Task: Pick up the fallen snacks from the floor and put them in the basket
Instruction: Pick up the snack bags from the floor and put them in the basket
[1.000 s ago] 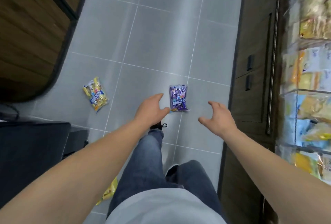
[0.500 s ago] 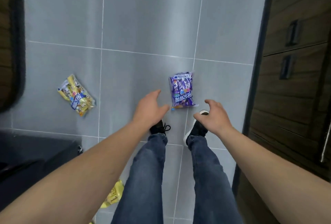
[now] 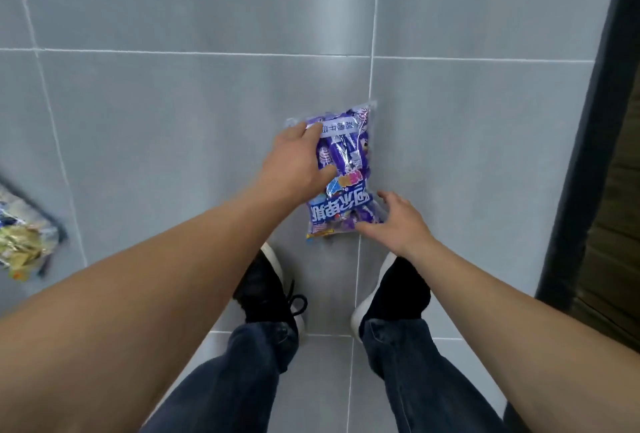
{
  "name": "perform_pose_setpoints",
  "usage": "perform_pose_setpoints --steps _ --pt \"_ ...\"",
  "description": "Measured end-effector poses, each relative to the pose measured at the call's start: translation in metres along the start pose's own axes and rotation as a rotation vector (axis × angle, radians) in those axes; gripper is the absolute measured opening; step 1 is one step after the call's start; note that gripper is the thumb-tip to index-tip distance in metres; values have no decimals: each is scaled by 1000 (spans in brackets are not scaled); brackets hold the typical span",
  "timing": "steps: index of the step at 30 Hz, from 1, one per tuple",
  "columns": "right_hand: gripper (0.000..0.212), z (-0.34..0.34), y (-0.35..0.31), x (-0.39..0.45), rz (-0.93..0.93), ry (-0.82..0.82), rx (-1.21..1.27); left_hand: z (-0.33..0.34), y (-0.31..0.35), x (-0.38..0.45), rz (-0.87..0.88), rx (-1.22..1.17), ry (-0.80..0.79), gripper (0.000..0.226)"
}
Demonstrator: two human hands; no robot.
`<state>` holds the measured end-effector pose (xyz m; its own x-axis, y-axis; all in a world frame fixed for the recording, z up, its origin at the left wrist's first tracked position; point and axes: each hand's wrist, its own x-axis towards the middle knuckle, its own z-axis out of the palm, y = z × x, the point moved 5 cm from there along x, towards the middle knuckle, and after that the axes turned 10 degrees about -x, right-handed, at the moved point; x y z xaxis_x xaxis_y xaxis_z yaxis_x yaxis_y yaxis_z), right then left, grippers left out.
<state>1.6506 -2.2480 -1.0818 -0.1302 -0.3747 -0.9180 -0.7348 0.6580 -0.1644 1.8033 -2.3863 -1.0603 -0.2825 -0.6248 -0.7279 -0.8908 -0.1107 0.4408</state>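
Note:
A purple snack bag (image 3: 346, 169) lies flat on the grey tiled floor just ahead of my feet. My left hand (image 3: 294, 166) lies over the bag's left edge, with fingertips at its far left corner and the thumb across its middle. My right hand (image 3: 394, 221) has spread fingers and touches the bag's near right corner. Neither hand has lifted the bag. A second, yellow snack bag (image 3: 20, 242) lies blurred at the left edge of the view. No basket is in view.
A dark wooden cabinet front (image 3: 609, 121) with a black plinth runs along the right side. My two black shoes (image 3: 270, 287) stand on the tiles right behind the purple bag. Open grey floor (image 3: 173, 103) stretches ahead and to the left.
I have bent down, so the floor and purple bag look much closer. Both hands moved forward from short of the bag onto it, left at its left edge and right at its near corner.

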Motion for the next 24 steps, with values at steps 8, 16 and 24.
perform_pose_setpoints --steps 8,16,24 --pt "56 -21 16 49 -98 229 -116 26 -45 21 -106 74 118 79" --pt "97 -76 14 61 63 282 479 39 -72 -17 -400 -466 76 69" --pt "50 -45 14 73 10 85 748 53 -83 8 -462 -1042 193 49"
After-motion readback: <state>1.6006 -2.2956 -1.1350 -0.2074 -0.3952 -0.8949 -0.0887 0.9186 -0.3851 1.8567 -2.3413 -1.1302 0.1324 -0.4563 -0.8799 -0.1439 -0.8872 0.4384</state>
